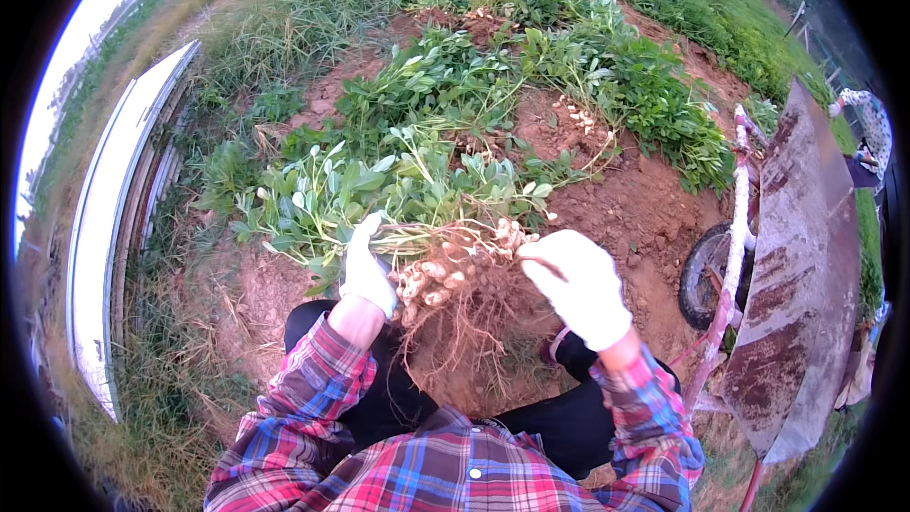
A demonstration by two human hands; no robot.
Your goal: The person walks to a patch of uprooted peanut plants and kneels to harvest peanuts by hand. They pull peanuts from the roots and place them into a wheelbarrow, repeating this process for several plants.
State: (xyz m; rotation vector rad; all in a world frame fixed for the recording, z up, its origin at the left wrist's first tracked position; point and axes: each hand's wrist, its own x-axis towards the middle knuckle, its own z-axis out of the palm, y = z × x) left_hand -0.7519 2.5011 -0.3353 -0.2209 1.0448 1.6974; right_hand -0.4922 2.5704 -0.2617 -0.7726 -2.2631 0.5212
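My left hand (368,272), in a white glove, grips the stems of an uprooted peanut plant (398,238) in front of my knees. The plant's leaves spread away from me, while its pods (430,284) and thin, soil-covered roots (462,334) hang toward me. At the right side of the root mass, my white-gloved right hand (579,288) has its fingers curled against another cluster of pods (512,236). Its fingertips are partly hidden, so whether they pinch a pod is unclear.
More uprooted peanut plants (441,78) lie ahead on reddish soil (640,206), some with exposed pods (579,116). A rusty metal wheelbarrow (796,284) with a rubber wheel (700,277) stands close on my right. White panels (117,227) lie in grass at left. Another person (867,128) is beyond the wheelbarrow.
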